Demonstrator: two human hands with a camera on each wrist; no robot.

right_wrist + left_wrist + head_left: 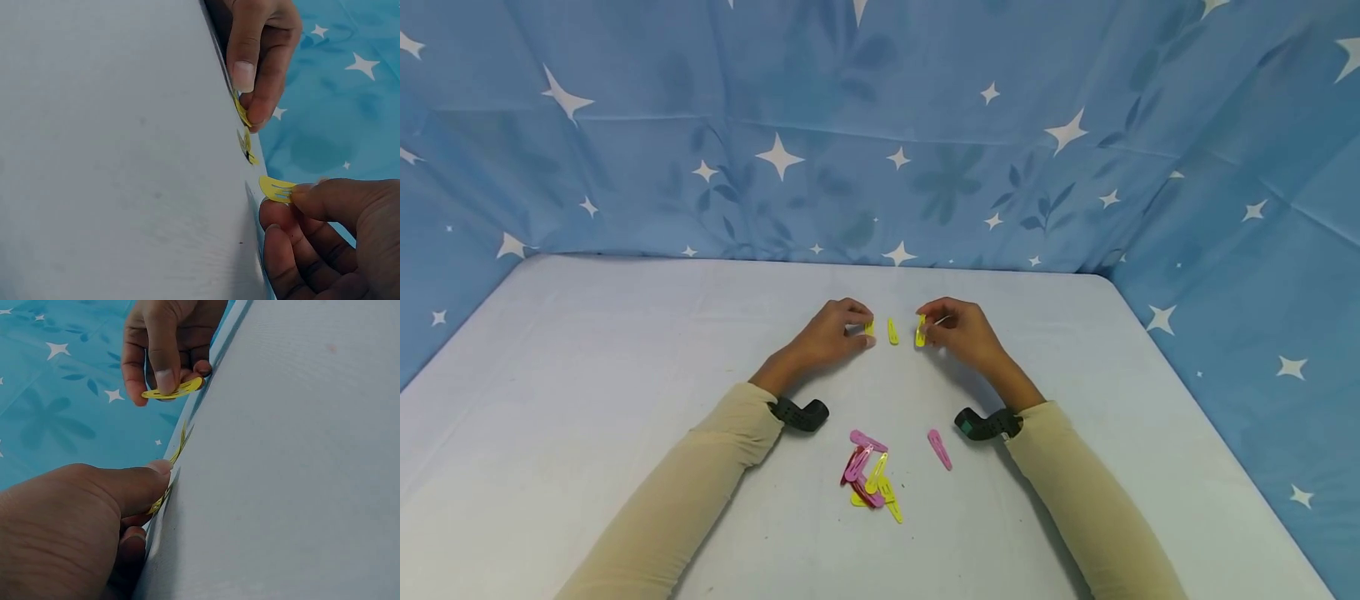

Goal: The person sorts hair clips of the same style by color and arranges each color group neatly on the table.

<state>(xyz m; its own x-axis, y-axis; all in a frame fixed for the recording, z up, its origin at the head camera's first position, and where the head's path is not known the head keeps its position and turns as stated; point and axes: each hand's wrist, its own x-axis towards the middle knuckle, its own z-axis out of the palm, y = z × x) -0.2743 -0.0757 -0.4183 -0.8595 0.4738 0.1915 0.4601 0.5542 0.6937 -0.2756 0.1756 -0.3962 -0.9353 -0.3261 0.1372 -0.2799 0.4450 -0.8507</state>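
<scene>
Near the far edge of the table, my left hand (829, 337) holds a yellow snap hair clip (869, 327) between thumb and fingertips, low at the white cloth. Opposite it, my right hand (962, 335) pinches another yellow hair clip (275, 189) by one end, raised above the cloth in the right wrist view. A third yellow hair clip (892, 331) lies on the cloth between the two hands, its length pointing away from me. My fingers partly hide both held clips.
Closer to me lies a small heap of pink (868, 441), yellow (876, 472) and red hair clips, overlapping. A single pink hair clip (939, 449) rests to the heap's right. A blue star-patterned curtain (880, 167) stands behind the white table (625, 375).
</scene>
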